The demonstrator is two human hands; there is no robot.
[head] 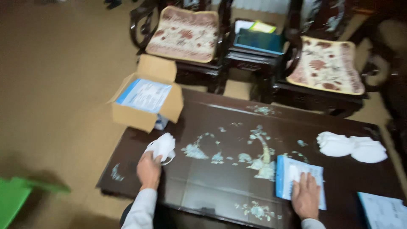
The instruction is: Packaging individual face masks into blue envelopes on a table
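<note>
White face masks (162,146) bunched in our left hand (148,169), just below the open cardboard box (146,99) at the dark inlaid table's (220,182) corner. Right hand (306,196) lies flat, open, on a blue-edged packet (296,180). We judge the masks mid-transfer; bagging needs the packet opened.

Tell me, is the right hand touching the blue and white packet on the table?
Touching. The head view shows the right hand lying flat on top of the blue and white packet, fingers spread over its lower part, with no gap between them.
</note>
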